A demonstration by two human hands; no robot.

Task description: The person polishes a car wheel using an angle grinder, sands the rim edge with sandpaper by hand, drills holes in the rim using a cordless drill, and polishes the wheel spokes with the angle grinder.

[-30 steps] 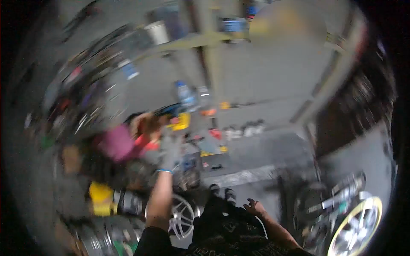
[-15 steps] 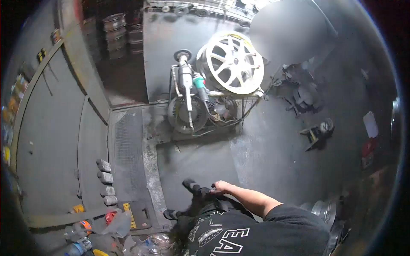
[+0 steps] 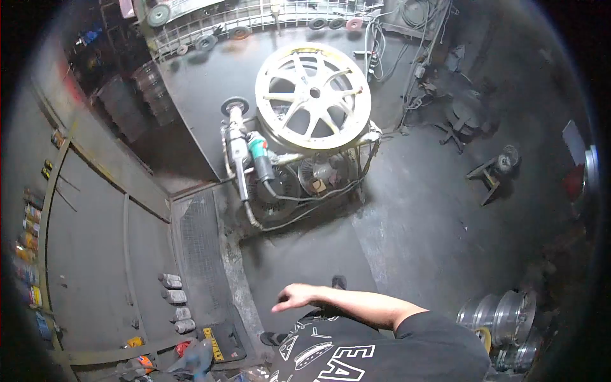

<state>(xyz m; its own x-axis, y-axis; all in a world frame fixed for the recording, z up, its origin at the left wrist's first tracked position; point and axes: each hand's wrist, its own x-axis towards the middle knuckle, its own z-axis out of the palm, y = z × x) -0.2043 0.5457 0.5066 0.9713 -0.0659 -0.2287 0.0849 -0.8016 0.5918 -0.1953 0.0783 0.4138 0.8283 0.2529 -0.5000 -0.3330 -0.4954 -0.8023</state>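
Observation:
My right hand (image 3: pixel 295 297) is in front of my body at the lower middle, with its fingers loosely bent and nothing seen in them. It touches nothing and is held above the dark floor mat. My left hand is out of view. Ahead, a white multi-spoke wheel rim (image 3: pixel 294 97) rests tilted back on a metal stand (image 3: pixel 286 157). At the stand's left side hang a green-and-black power tool (image 3: pixel 259 155) and a grey grinder (image 3: pixel 238 149) with a round disc at its top. Both are well beyond my hand.
Cables (image 3: pixel 305 198) loop below the stand. A small stand (image 3: pixel 487 178) is on the floor to the right, and stacked metal rims (image 3: pixel 499 318) lie at lower right. Several bottles (image 3: pixel 173 296) line the left side. Discs (image 3: pixel 205 42) hang on a rack behind.
My right hand has moved away from my waist, up and to the left in view. The camera view has turned, and the wheel rim now appears further left. A blurred-out shape beside it is gone.

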